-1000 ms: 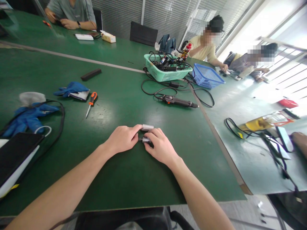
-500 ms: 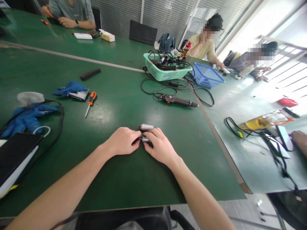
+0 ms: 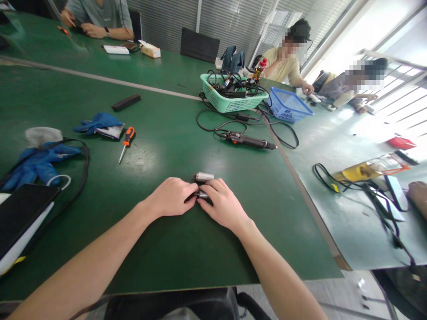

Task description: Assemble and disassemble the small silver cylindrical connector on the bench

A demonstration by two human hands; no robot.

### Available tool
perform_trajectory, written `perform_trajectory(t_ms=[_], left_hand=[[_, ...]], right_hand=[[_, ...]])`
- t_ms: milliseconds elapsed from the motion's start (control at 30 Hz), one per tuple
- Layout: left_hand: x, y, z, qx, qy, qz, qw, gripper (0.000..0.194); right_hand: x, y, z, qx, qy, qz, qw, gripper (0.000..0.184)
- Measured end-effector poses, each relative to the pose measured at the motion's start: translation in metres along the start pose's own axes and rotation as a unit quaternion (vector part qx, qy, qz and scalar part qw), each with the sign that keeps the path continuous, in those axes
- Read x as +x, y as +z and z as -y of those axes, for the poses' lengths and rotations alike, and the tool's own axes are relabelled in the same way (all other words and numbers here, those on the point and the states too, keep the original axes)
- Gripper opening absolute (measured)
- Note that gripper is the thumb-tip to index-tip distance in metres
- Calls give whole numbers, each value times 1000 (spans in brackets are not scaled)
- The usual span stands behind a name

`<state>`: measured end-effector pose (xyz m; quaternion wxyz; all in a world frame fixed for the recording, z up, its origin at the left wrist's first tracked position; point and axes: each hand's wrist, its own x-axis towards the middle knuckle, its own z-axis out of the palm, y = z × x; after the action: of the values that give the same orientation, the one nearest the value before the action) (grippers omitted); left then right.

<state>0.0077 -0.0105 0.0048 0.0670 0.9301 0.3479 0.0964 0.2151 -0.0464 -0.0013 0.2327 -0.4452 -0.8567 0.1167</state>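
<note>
Between my hands lies a small dark-grey metal cylinder point(image 3: 203, 194), low over the green table. My right hand point(image 3: 223, 202) is closed round its right part, with fingers over the top and thumb on the near side. My left hand point(image 3: 175, 197) pinches a thin dark piece at the cylinder's left end; the fingers hide most of it. Just beyond the fingertips, a silver metal cylinder point(image 3: 204, 177) rests on its side on the table.
A corded electric screwdriver point(image 3: 250, 140) lies ahead, near a green basket point(image 3: 230, 105) of tools and a blue basket point(image 3: 288, 104). An orange-handled screwdriver point(image 3: 126, 144), blue gloves point(image 3: 38, 162) and a black-screened tablet point(image 3: 28, 220) are leftward. Other people sit around the table.
My left fingertips have shifted slightly right, closer to my right hand. The grip on the dark cylinder continues, and the silver cylinder lies where it was.
</note>
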Motion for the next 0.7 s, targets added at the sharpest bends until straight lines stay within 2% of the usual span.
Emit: perform_trajectory(t_ms=[700], left_hand=[[0,2,1,17,-1,-3,1000,13]], right_hand=[[1,0,0,8,5,5,1000,21]])
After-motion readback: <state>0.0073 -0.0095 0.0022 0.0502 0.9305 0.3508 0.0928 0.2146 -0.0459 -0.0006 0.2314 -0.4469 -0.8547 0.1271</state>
